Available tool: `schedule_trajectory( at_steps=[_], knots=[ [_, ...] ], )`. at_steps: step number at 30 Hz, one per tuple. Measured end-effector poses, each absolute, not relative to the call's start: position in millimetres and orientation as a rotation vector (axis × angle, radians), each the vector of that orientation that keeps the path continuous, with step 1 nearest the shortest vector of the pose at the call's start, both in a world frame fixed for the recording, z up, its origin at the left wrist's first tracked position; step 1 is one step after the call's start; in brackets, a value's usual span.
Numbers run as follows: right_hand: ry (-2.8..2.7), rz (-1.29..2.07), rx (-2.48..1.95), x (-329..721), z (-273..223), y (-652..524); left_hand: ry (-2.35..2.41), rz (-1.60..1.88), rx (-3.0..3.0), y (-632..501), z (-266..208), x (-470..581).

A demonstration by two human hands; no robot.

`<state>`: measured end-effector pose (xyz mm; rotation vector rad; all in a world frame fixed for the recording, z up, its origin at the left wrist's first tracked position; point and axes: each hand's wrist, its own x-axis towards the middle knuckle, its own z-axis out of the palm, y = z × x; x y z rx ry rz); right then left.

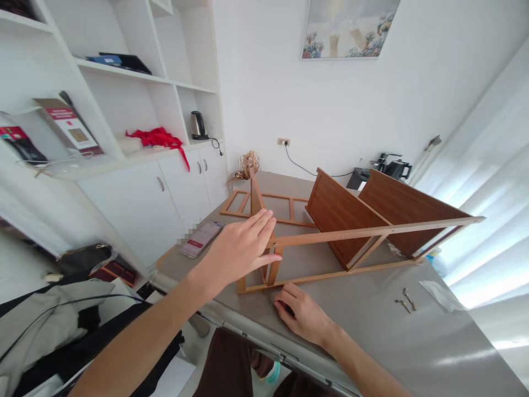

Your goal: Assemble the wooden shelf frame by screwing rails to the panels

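A wooden shelf frame with brown panels lies on its side on the grey table. My left hand is stretched over the frame's near left corner, fingers straight and thumb apart. It seems to rest on the wood there, beside a small metal fitting. Just in front of the frame's lower rail, my right hand lies on the tabletop with its fingers curled. A dark patch shows beneath those fingers, and whatever they hold is hidden.
Several loose screws lie to the right, near a clear plastic bag. A phone is on the table's left side. Dried flowers and a black kettle stand at the back. White shelving rises on the left.
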<state>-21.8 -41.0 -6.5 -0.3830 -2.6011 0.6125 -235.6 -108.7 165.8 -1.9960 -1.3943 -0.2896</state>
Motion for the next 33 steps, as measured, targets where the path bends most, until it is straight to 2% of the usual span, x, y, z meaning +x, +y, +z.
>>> schedule_trajectory(
  at_steps=[33],
  knots=[
    [-2.647, 0.625, -0.363, -42, -17, -42, -1.506, -0.245, -2.011, -111, 168, -236]
  ],
)
